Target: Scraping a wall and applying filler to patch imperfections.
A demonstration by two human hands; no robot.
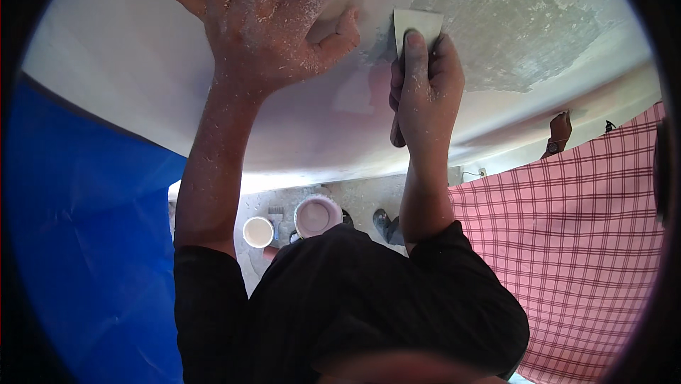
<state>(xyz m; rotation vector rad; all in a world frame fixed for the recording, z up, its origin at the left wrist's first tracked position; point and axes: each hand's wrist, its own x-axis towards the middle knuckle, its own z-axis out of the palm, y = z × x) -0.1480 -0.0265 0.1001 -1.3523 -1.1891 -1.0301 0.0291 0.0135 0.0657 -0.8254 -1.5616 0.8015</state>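
Observation:
My left hand (277, 26), dusted with pale flecks, is open, fingers apart and slightly bent against the pale painted wall (128, 65). To its right, my right hand (427, 82) grips a putty knife (411, 19), its thumb along the flat metal blade and the dark handle below the fist. The blade is at the left edge of a rough grey patch (504, 26) on the wall, where paint or plaster looks uneven.
A blue sheet (92, 228) covers the left, a pink checked cloth (560, 242) the right. Another person's hand (559, 129) shows above the cloth. Below are a white pail (257, 232), a larger bucket (316, 216), a brush (276, 217) and dark footwear (383, 222) on the dusty floor (362, 199).

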